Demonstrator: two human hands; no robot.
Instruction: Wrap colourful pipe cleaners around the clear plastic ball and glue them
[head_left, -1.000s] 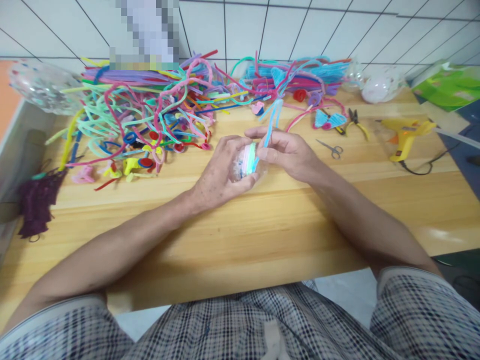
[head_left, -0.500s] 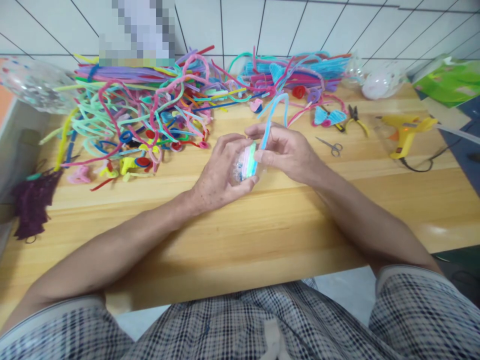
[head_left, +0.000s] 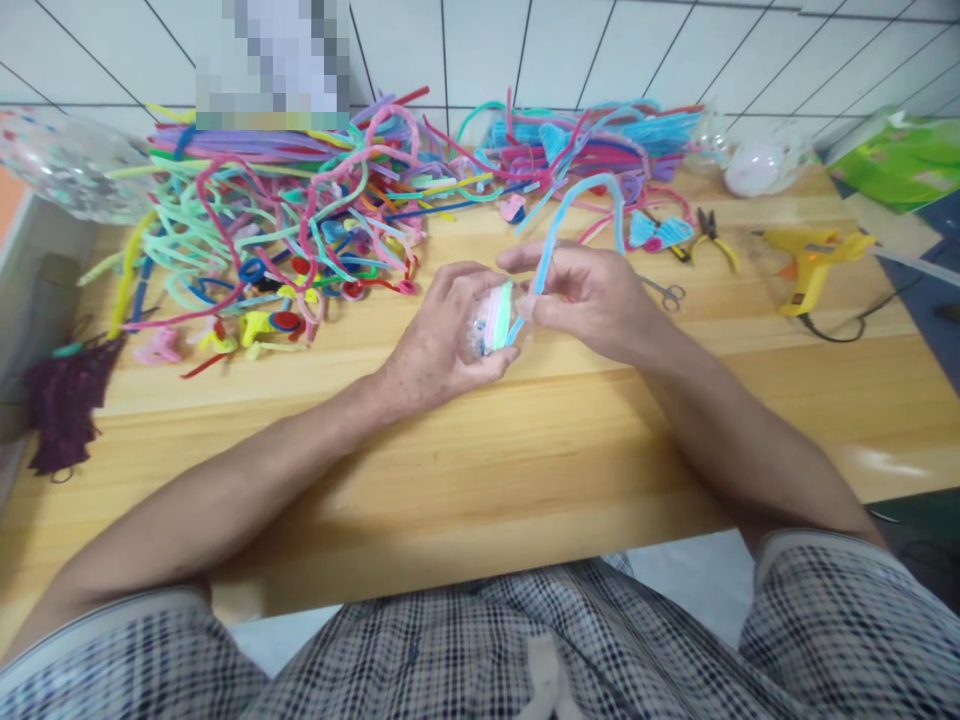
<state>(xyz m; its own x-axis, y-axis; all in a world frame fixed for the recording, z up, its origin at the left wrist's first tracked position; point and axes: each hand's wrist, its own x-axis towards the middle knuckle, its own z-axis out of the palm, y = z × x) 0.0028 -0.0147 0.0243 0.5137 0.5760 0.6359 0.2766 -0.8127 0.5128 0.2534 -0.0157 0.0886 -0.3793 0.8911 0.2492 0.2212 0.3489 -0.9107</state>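
My left hand [head_left: 442,335] is closed around a clear round ball [head_left: 478,330], its thumb along the near side. Pink and green pipe cleaner bands [head_left: 499,315] run around the ball. Between the thumb and fingers of my right hand [head_left: 581,295] is a light blue pipe cleaner [head_left: 555,222]. Its lower end meets the ball beside the green band; whether it is fixed there I cannot tell. From the pinch its free length arches up and bends over behind my right hand.
Tangled pipe cleaners [head_left: 262,215] cover the back left of the table. Scissors [head_left: 666,292], pliers [head_left: 709,240] and a yellow glue gun [head_left: 814,265] with a cable lie to the right. A blue pipe-cleaner bow [head_left: 660,230] sits behind. A dark purple tassel-like piece [head_left: 71,405] is at far left.
My right hand has shifted slightly right, drawing the blue pipe cleaner outward from the ball, so its arch is wider. It now partly covers the scissors. My left hand stays nearly still.
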